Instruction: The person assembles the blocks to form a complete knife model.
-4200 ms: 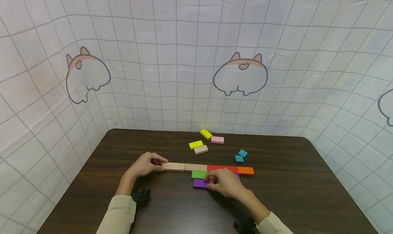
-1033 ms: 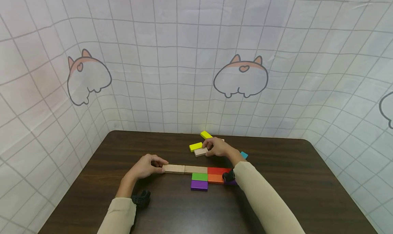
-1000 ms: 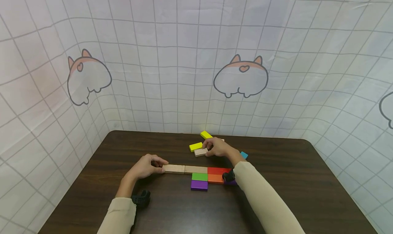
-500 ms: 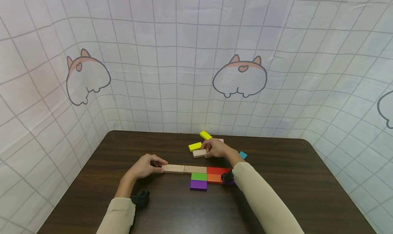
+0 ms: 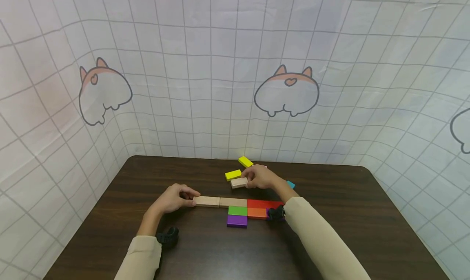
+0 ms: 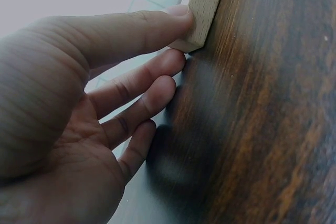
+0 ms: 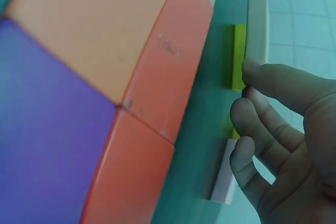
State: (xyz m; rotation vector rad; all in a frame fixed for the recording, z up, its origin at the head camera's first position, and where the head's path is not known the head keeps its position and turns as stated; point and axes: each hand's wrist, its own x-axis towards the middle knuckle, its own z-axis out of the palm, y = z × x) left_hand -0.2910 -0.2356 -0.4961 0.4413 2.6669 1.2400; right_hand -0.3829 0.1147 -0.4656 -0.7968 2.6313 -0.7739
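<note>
In the head view, my left hand [image 5: 170,199] pinches the left end of a plain wooden block [image 5: 207,201]; the left wrist view shows the thumb against its side. A second plain wooden block [image 5: 233,202] continues the row, followed by red blocks [image 5: 261,204]. Along the row's near side lie a green block [image 5: 237,210] and an orange block [image 5: 256,213], with a purple block [image 5: 236,221] in front of the green one. Farther back, my right hand [image 5: 261,177] pinches another plain wooden block [image 5: 238,183], seemingly raised slightly off the table in the right wrist view.
Two yellow blocks [image 5: 233,175] lie behind the right hand's fingers. A pink block [image 7: 223,174] and a teal block [image 5: 291,184] are mostly hidden by that hand and forearm in the head view. A gridded cloth [image 5: 205,108] stands behind the dark table [image 5: 198,251].
My right hand has left the purple block and reached back to the loose wooden block, which has turned and lifted slightly. An orange block now shows beside the green one. My left hand stays put.
</note>
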